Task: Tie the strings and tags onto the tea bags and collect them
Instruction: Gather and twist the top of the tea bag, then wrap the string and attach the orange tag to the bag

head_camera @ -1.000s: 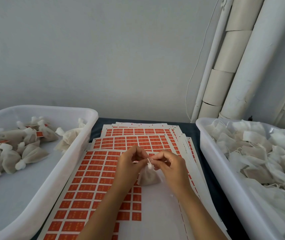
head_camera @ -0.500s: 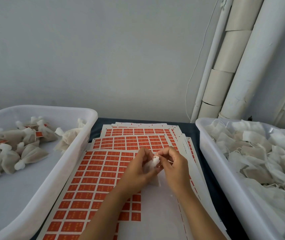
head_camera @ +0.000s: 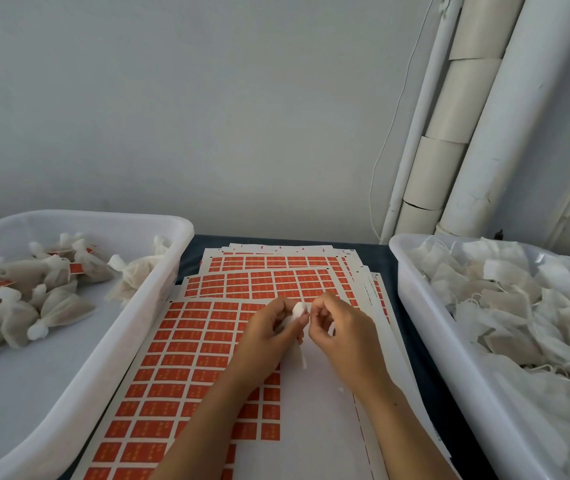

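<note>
My left hand (head_camera: 269, 336) grips a white tea bag (head_camera: 298, 310) by its gathered neck, and the bag's body is mostly hidden behind the fingers. My right hand (head_camera: 340, 332) pinches at the neck of the bag from the right; the string itself is too thin to make out. Both hands hover above the sheets of orange tag stickers (head_camera: 186, 355) in the middle of the table. Tied bags with orange tags (head_camera: 37, 296) lie in the left white tub (head_camera: 159, 292).
The right white tub (head_camera: 425, 306) is heaped with loose untied bags (head_camera: 519, 313) and their strings. Several more sticker sheets (head_camera: 276, 263) are stacked behind the top one. White pipes (head_camera: 477, 133) stand against the wall at the back right.
Both hands lifted the tea bag off the sticker sheet and drew close together. The left hand has closed round the bag, hiding its body.
</note>
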Available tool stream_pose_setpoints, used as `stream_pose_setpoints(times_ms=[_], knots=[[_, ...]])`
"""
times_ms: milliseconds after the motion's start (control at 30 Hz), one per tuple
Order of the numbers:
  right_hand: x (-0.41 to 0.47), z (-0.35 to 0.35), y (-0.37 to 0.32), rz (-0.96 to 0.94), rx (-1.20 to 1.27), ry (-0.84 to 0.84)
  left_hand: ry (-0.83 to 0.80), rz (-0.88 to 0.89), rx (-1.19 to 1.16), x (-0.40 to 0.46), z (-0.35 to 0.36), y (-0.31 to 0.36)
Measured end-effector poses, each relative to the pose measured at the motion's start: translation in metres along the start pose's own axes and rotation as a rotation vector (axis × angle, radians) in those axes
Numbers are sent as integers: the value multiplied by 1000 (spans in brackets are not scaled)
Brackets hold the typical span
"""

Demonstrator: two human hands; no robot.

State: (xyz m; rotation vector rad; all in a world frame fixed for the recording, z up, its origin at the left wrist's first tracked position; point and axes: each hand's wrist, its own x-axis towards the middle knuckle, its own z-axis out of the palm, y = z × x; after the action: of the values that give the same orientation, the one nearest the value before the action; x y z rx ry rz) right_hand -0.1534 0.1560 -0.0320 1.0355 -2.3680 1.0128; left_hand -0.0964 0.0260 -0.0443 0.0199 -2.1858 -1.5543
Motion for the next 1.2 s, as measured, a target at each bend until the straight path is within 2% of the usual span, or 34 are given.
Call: stream_pose_setpoints(times_ms=[267,533,767,900,1033,1200], knots=[[1,-1,-2,183,38,136,119,-33,35,2,3,2],[4,7,9,344,82,251,144,-55,67,3,1,3],[6,1,24,393,153,224,236,-137,15,0,-9,-1],[7,8,22,292,132,38,251,-167,82,3,-6,-4],[19,18,25,164,-115,-267,302,-215,96,4,-6,-9],[40,24,26,103,-365,-427,357,-252,29,5,-10,-11]])
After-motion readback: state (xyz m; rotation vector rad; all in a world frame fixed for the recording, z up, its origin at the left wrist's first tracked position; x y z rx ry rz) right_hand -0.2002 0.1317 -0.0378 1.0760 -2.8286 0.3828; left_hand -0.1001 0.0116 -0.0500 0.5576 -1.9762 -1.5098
